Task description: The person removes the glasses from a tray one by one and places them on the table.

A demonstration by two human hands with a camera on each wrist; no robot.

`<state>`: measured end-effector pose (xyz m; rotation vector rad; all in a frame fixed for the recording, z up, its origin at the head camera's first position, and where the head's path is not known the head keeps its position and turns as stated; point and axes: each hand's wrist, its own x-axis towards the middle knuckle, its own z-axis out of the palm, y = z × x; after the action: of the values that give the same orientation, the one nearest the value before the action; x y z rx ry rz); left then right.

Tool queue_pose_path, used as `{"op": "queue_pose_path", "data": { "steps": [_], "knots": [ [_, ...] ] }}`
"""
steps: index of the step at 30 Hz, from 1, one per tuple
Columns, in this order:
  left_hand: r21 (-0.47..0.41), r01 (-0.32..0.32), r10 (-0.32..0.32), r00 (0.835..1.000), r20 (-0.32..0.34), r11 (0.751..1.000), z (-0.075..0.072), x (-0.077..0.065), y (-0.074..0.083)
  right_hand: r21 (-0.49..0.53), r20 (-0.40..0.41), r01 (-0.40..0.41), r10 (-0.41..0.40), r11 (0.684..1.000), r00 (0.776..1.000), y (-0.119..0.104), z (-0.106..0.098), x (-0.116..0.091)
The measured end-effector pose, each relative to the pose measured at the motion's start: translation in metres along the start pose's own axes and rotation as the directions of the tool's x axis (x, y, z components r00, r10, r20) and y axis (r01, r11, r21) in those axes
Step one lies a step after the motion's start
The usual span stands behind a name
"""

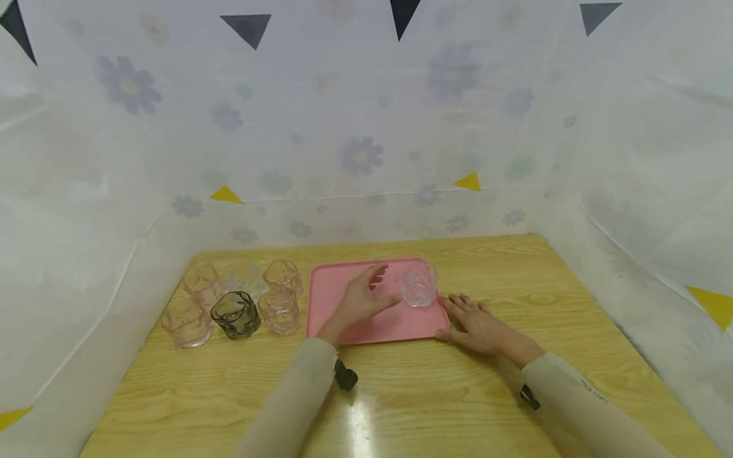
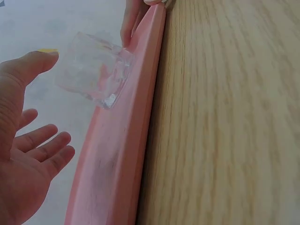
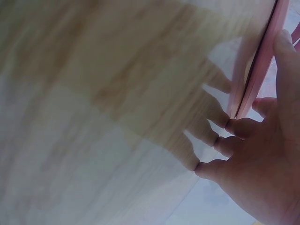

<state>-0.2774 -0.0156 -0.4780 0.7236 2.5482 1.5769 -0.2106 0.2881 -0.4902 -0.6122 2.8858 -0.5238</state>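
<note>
A clear glass cup (image 1: 419, 285) stands upright at the right end of a pink tray (image 1: 329, 273). My left hand (image 1: 362, 298) hovers over the tray's middle, thumb and fingers spread apart and facing the cup. In the left wrist view a gap shows between the thumb and the glass cup (image 2: 91, 70), and the palm holds nothing. My right hand (image 1: 478, 327) lies palm down at the tray's right edge. Its thumb touches the front right corner, while other fingertips press on the tabletop, as the right wrist view shows.
Left of the tray several glass cups stand grouped: a dark grey cup (image 1: 236, 315), pinkish cups such as the front left pink cup (image 1: 188, 323), and a clear cup (image 1: 245, 277) at the back. White flowered sheeting (image 1: 366, 114) encloses the wooden table (image 1: 515, 273) on three sides.
</note>
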Motion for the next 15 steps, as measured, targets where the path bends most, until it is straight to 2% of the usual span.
{"op": "queue_pose_path", "data": {
  "steps": [4,15],
  "knots": [
    [-0.006,0.013,-0.013,1.000,0.026,1.000,0.007,0.008,-0.002,-0.001,0.003,-0.003,0.003,1.000,1.000,0.000,0.000,0.000],
    [0.069,0.034,-0.037,0.998,0.048,0.997,0.027,0.025,-0.011,0.006,0.005,-0.003,0.003,1.000,1.000,0.000,0.000,0.001]
  ]
}}
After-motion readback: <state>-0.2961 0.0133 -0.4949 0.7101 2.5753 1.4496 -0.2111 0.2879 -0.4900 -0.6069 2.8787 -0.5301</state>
